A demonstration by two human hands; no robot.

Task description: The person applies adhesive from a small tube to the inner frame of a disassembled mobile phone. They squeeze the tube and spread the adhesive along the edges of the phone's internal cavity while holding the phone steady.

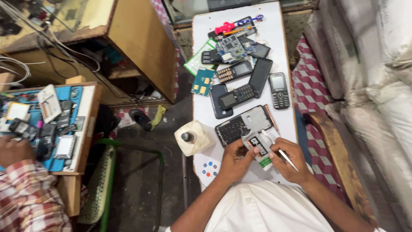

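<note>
My left hand (234,160) grips a small white phone battery with a black label and green strip (260,150) near the front edge of a white work board (201,111). My right hand (290,160) touches the battery's other side and holds a thin white tool (283,154) between its fingers. Just beyond my hands lies an opened black phone frame (240,126) with its keypad side up.
Several keypad phones, covers and circuit boards (231,48) crowd the board's far half. A cream plastic bottle (193,137) stands at the board's left edge. Another person's hand and checked sleeve (19,172) rest at a cluttered blue-topped bench (64,124) on the left. White sacks (377,77) lie right.
</note>
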